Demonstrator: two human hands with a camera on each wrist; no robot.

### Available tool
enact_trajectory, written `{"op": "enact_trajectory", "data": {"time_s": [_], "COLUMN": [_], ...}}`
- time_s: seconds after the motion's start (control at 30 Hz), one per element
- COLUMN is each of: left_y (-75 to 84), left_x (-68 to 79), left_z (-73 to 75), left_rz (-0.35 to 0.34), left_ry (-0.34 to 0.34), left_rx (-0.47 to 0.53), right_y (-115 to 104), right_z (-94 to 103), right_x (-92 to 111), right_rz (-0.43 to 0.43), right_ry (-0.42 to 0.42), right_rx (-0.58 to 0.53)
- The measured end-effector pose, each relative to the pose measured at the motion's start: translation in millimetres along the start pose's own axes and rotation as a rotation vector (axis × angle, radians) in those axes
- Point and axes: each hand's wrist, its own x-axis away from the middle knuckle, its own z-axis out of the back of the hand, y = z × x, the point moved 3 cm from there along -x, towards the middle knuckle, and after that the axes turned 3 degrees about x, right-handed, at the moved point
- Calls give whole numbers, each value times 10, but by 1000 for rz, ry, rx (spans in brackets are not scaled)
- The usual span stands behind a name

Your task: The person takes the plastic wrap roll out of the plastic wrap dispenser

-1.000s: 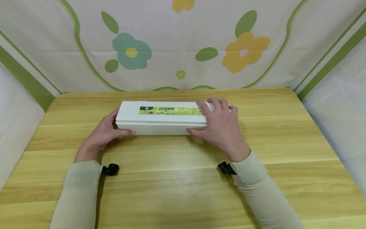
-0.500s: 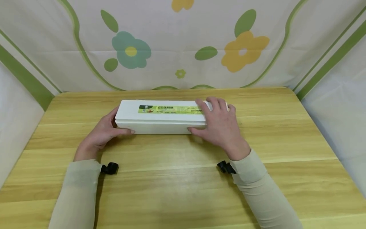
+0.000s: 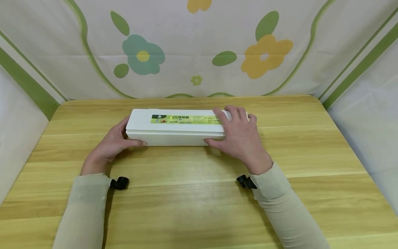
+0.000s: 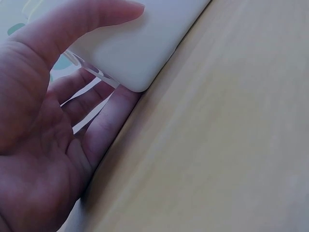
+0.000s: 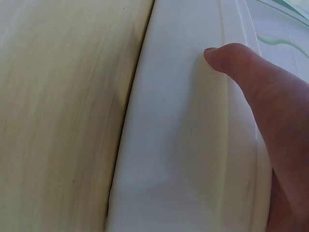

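Note:
A long white cling film box (image 3: 174, 139) lies crosswise on the wooden table, its lid down. On top is a yellow-green label (image 3: 186, 119) reading "PE" with further characters. My left hand (image 3: 110, 147) holds the box's left end, thumb on the front face and fingers round the end. Over the right end, my right hand (image 3: 242, 138) grips with its thumb on the front and its fingers across the top, covering part of the label. In the left wrist view the fingers (image 4: 108, 118) reach behind the box's corner. The right thumb (image 5: 236, 60) presses the white side in the right wrist view.
The wood-grain table (image 3: 186, 207) extends around the box on all sides. Behind it hangs a pale cloth (image 3: 186, 41) printed with flowers and leaves. Black wrist mounts (image 3: 119, 183) stick out from both sleeves.
Both hands keep their hold on the box. The whole view shifts by a few pixels, and neither the box nor the hands visibly move on the table.

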Motion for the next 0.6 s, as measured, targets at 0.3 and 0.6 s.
{"op": "enact_trajectory", "data": {"time_s": [0.3, 0.6], "left_y": [5, 3], "left_x": [8, 20], "left_z": [7, -4], "left_rz": [9, 20], "left_ry": [-2, -1], "left_rx": [-6, 3], "right_y": [-2, -11], "right_z": [-1, -1], "right_x": [-2, 4], "right_rz": [5, 5], "right_ry": [-4, -2], "right_rx": [7, 24]}}
